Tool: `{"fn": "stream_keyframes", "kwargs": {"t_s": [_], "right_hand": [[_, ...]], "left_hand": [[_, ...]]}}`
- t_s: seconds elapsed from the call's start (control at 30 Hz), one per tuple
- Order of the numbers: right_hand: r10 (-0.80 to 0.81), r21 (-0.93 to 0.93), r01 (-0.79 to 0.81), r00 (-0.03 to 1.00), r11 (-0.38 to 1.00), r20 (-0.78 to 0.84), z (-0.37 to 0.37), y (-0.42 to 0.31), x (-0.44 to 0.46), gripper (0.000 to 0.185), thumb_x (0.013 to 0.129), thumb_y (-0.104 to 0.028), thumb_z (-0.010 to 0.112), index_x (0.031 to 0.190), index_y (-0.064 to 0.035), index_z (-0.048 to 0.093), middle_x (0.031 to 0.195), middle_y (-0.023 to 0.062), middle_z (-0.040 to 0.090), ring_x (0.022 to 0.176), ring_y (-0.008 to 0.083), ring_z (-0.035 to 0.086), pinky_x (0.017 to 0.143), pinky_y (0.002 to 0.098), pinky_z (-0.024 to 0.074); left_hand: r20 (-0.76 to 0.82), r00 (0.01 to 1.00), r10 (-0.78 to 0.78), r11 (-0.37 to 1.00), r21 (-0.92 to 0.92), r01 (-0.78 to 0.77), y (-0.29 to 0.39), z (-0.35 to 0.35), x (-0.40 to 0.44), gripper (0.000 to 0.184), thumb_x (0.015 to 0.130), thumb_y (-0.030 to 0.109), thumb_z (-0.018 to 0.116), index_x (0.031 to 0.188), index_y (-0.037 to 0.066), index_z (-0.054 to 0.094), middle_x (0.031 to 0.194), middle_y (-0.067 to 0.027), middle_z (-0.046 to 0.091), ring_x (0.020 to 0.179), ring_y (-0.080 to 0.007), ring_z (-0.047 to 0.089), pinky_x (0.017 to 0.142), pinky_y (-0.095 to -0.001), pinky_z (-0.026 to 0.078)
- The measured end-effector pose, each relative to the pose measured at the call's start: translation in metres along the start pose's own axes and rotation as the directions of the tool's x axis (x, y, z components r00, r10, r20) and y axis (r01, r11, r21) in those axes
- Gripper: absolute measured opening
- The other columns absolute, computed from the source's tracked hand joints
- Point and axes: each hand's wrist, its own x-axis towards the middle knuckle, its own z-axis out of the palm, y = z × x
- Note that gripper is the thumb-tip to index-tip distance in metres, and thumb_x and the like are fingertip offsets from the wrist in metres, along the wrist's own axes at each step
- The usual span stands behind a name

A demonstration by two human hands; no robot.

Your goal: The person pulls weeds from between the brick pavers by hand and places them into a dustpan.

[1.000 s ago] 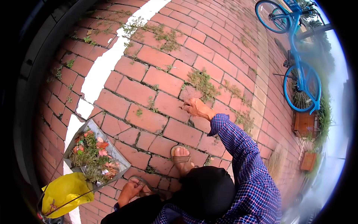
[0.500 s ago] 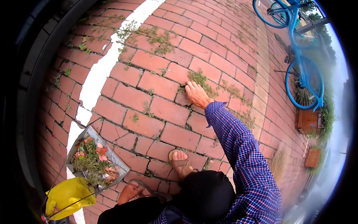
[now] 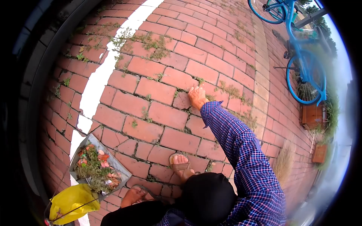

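Weeds [image 3: 200, 80] just beyond right grip [image 3: 197, 98], between red bricks [image 3: 169, 113].

Paving [image 3: 171, 113] rough brick; dustpan [image 3: 118, 166] dull metal (seemingly); bag [image 3: 73, 202] plastic.

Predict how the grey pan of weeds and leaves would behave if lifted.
The grey pan would probably stay stiff, judging by its straight sides. Its weeds and leaves might spill if it tipped, since they appear loosely heaped with no lid over them.
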Motion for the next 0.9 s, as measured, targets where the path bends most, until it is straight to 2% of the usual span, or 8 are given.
{"fn": "stream_keyframes", "kwargs": {"t_s": [0.03,0.1,0.2,0.43,0.47,0.6,0.73,0.9], "right_hand": [[0.027,0.058,-0.033,0.995,0.998,0.096,-0.011,-0.001,0.002,0.033,0.092,-0.007,0.059,0.121,0.0082,0.06,0.112,0.0273,0.065,0.102,0.0396,0.067,0.079,0.0442,0.0563],[0.078,0.077,-0.093,0.979,0.993,0.186,-0.025,-0.003,0.01,0.03,0.092,-0.01,0.06,0.118,0.0036,0.065,0.107,0.0233,0.071,0.101,0.0354,0.071,0.076,0.0414,0.0574],[0.15,0.052,-0.164,0.967,0.985,0.208,-0.02,-0.005,0.013,0.019,0.091,-0.013,0.063,0.096,-0.0222,0.079,0.095,-0.0029,0.078,0.09,0.0161,0.075,0.056,0.0388,0.0528],[0.18,0.193,-0.238,0.945,0.952,0.274,-0.019,0.005,0.016,0.021,0.094,-0.021,0.06,0.1,-0.0146,0.079,0.101,0.0094,0.078,0.095,0.0267,0.074,0.073,0.042,0.056],[0.147,0.1,-0.186,0.94,0.978,0.308,-0.017,0.004,0.022,0.026,0.098,-0.022,0.054,0.109,-0.0221,0.077,0.105,0.0015,0.077,0.091,0.0217,0.074,0.062,0.0521,0.0501],[0.183,-0.082,-0.165,0.934,0.983,0.307,-0.017,0.0,0.028,0.028,0.101,-0.025,0.053,0.112,-0.0174,0.077,0.127,0.0072,0.072,0.1,0.0236,0.073,0.068,0.0578,0.0525],[0.168,0.206,-0.278,0.886,0.938,0.433,-0.039,0.002,0.031,0.03,0.099,-0.017,0.057,0.122,-0.0103,0.075,0.127,0.0122,0.072,0.115,0.0298,0.07,0.092,0.0473,0.0567],[0.074,0.202,-0.156,0.929,0.967,0.363,-0.031,0.002,0.034,0.027,0.096,-0.016,0.06,0.116,-0.0106,0.077,0.123,0.012,0.073,0.112,0.0282,0.072,0.087,0.0405,0.0584]], "left_hand": [[-0.004,1.0,0.016,1.0,-0.003,-0.016,-0.001,0.001,0.003,0.04,0.096,0.033,0.07,0.076,-0.001,0.064,0.067,-0.0111,0.07,0.056,-0.0178,0.068,0.053,-0.0322,0.055],[0.018,1.0,0.004,1.0,-0.029,-0.003,-0.002,0.001,0.002,0.035,0.096,0.033,0.073,0.087,-0.001,0.067,0.068,-0.0081,0.068,0.057,-0.0141,0.067,0.051,-0.0282,0.053],[0.025,1.0,-0.009,0.998,-0.055,0.011,-0.003,0.001,0.003,0.034,0.096,0.031,0.069,0.083,0.0,0.067,0.071,-0.0092,0.07,0.061,-0.0161,0.07,0.055,-0.0306,0.056],[0.054,0.997,-0.058,0.998,-0.013,0.058,0.047,-0.005,-0.027,0.039,0.096,0.04,0.07,0.093,0.001,0.072,0.072,-0.0064,0.07,0.063,-0.0148,0.068,0.057,-0.0295,0.053],[0.055,0.997,-0.045,0.999,0.006,0.045,0.045,-0.006,-0.025,0.04,0.096,0.041,0.07,0.092,0.001,0.072,0.072,-0.0066,0.07,0.063,-0.0152,0.068,0.058,-0.0299,0.053],[0.053,0.999,-0.002,0.996,0.09,-0.003,0.038,-0.01,-0.012,0.044,0.096,0.044,0.068,0.09,0.001,0.072,0.072,-0.0077,0.07,0.063,-0.0169,0.069,0.059,-0.0315,0.053],[0.048,0.998,0.037,0.988,0.15,-0.044,0.031,-0.01,-0.003,0.048,0.096,0.048,0.066,0.087,0.001,0.072,0.071,-0.0088,0.07,0.064,-0.0186,0.069,0.061,-0.0331,0.053],[0.045,0.995,0.092,0.973,0.211,-0.099,0.003,-0.009,0.007,0.054,0.097,0.053,0.063,0.084,0.001,0.072,0.071,-0.0102,0.07,0.064,-0.0207,0.069,0.064,-0.0351,0.054]]}}
